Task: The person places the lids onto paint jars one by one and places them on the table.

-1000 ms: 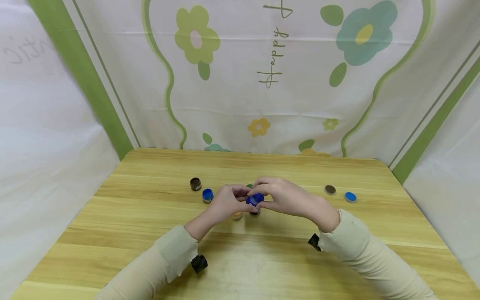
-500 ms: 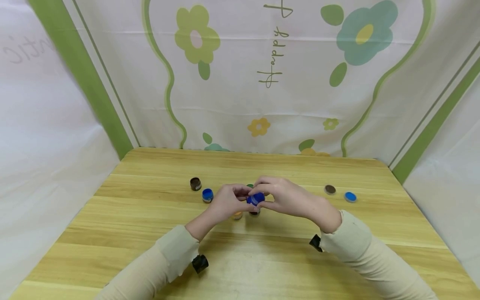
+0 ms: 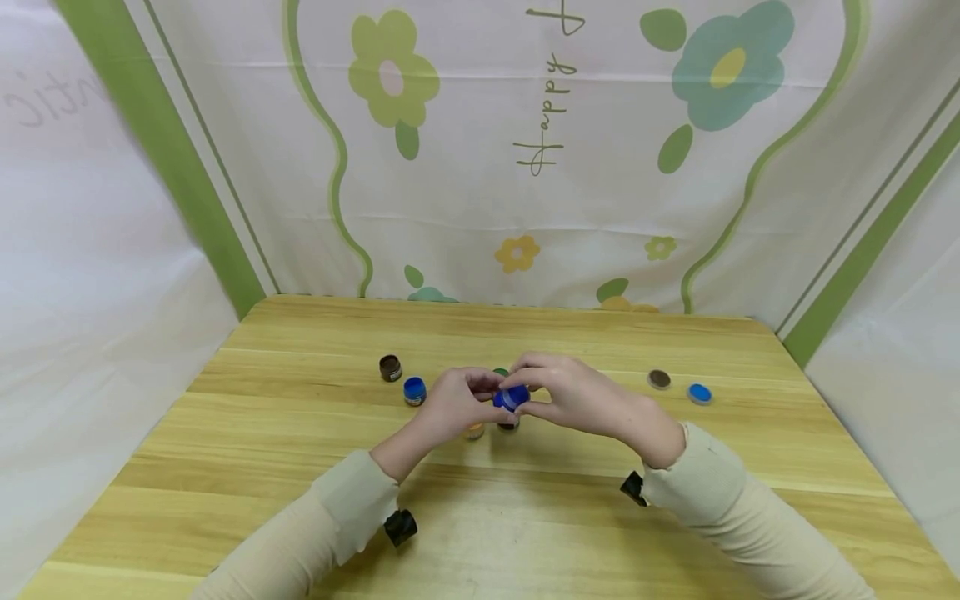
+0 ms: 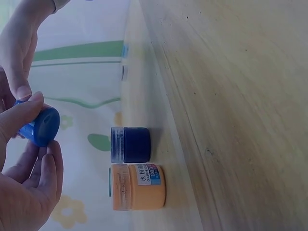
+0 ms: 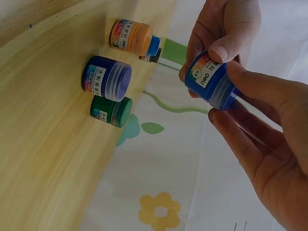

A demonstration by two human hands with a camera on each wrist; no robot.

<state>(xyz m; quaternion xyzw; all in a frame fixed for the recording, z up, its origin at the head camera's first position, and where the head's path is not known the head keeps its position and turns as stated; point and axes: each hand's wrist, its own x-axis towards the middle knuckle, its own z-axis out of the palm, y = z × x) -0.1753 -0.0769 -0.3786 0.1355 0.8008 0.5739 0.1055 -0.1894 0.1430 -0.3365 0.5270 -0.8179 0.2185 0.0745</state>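
Note:
Above the table, both hands hold one blue paint jar (image 5: 204, 77) with a label on its side. My left hand (image 3: 452, 405) grips the jar's body between thumb and fingers. At the other end, my right hand (image 3: 581, 397) pinches the ridged lid (image 5: 224, 95); in the head view the fingers partly cover it. Below stand a dark blue jar (image 4: 137, 145), an orange jar (image 4: 144, 185) and a green jar (image 5: 107, 111), all with clear ridged lids on. The jar is tilted in the hands.
Left of the hands stand a brown jar (image 3: 391, 368) and a bright blue jar (image 3: 415, 392), both without lids. A brown lid (image 3: 659, 380) and a blue lid (image 3: 700, 394) lie at the right. A printed curtain (image 3: 465, 183) hangs behind the wooden table (image 3: 300, 500).
The held jar and my right hand have shifted very slightly to the right. Both hands keep their hold, and the things on the table stay in place.

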